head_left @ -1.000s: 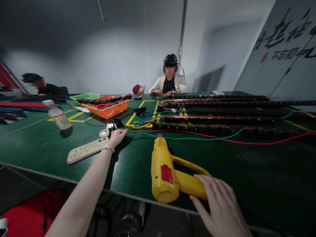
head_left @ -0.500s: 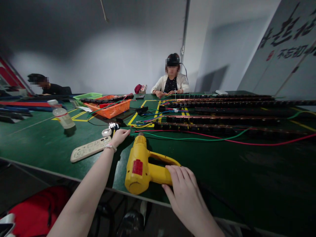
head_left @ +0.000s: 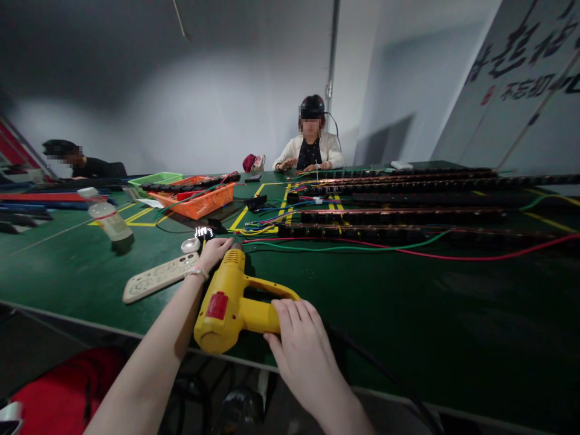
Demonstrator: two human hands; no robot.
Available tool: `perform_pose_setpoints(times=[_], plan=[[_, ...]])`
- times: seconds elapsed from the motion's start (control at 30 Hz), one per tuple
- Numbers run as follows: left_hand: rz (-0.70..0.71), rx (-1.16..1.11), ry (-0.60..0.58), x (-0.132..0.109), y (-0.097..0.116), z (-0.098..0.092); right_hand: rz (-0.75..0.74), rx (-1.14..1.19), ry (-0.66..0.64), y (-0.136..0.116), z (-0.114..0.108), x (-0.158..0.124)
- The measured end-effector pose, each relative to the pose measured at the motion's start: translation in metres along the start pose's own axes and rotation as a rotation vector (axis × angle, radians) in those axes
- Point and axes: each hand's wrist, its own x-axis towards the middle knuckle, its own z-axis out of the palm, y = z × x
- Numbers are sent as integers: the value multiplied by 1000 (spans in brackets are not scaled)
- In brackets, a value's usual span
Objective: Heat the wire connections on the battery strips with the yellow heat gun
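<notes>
Right hand (head_left: 299, 338) lies over the handle of the yellow plastic heat gun (head_left: 225, 302), fingers close together and curled over the grip; can't tell if the thumb wraps underneath. The gun lies on its side at the near edge of the green tabletop (head_left: 408, 302), nozzle pointing away. Left hand (head_left: 214, 251) is just left of the gun's nozzle, fingers pressed together and low on the tabletop, tips by a small black part with lit white tips (head_left: 203, 231); can't tell whether it is pinching it. A cream remote control (head_left: 156, 278) and a white round puck (head_left: 190, 244) lie left of the gun. Red and green wires (head_left: 362, 246) and long dark strips (head_left: 408, 216) lie beyond the gun, to its right. A black cord (head_left: 376, 368) trails right of the gun. Step, as judged: gun gripped but not yet lifted, left hand steadying the small part. Lifting the gun would call for a full wrap on the handle and keeping the nozzle off the left hand's fingers.
</notes>
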Motion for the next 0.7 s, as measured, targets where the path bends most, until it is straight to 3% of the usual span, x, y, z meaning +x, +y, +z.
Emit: perform_pose_setpoints(times=[0.27, 0.47, 0.7], plan=[[42, 19, 0, 0, -12, 3, 63, 74, 42, 10, -10, -13], [62, 67, 11, -2, -7, 0, 70, -13, 101, 38, -29, -30], [63, 61, 13, -4, -6, -1, 31, -215, 81, 74, -56, -52]])
